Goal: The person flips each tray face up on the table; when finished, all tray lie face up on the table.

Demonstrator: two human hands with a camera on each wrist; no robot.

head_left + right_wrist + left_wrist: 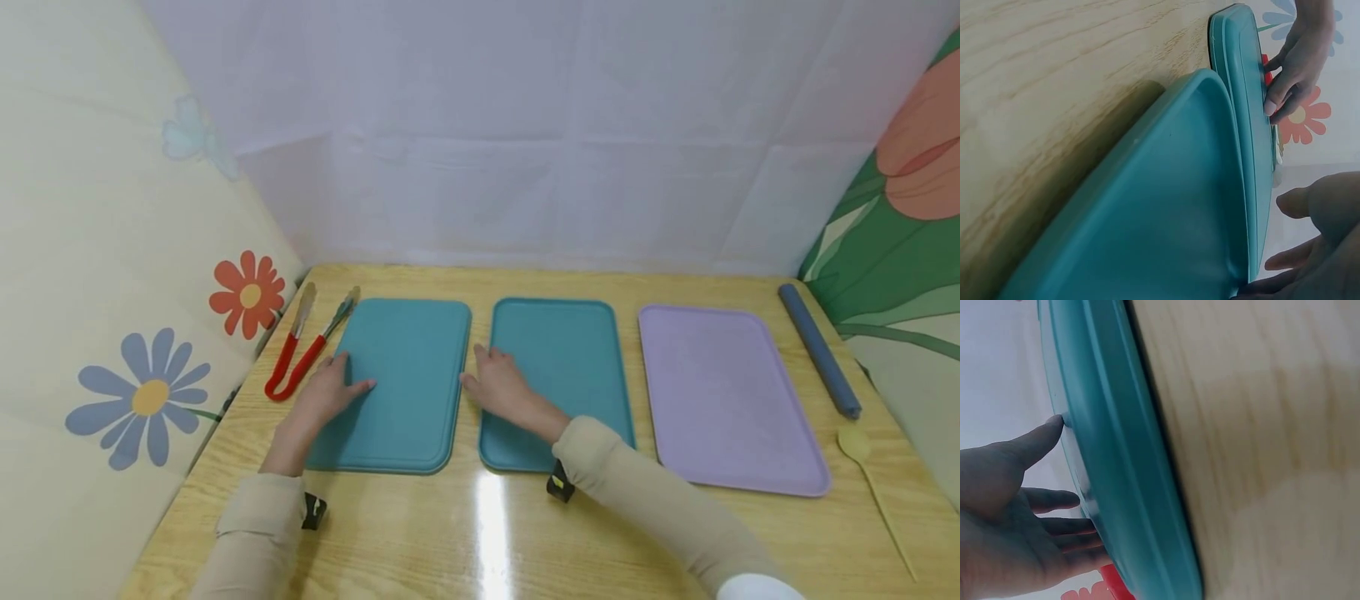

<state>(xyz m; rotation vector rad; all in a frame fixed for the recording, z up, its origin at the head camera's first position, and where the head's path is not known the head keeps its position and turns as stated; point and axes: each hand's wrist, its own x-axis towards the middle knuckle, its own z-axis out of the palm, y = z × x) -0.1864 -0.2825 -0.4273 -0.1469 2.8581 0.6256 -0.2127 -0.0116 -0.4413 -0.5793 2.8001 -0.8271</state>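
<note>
A teal tray (408, 383) lies on the left with its flat face up; ridges run along its side (1125, 450). My left hand (324, 398) is at its left edge, thumb touching the top face and fingers extended along the edge. To its right is a second teal tray (558, 333), its raised rim facing up. My right hand (506, 387) is over that tray's left edge, with fingers reaching toward the gap between the two trays. In the right wrist view, the right hand's thumb and fingers (1294, 255) are apart, the fingertips partly hidden behind the rim.
Red-handled tongs (296, 358) lie left of the left tray. A purple tray (731, 400) is on the right, beside a dark blue roll (820, 350) and a yellow spoon (855, 444). All rest on a wooden table (405, 542) with cloth hung behind.
</note>
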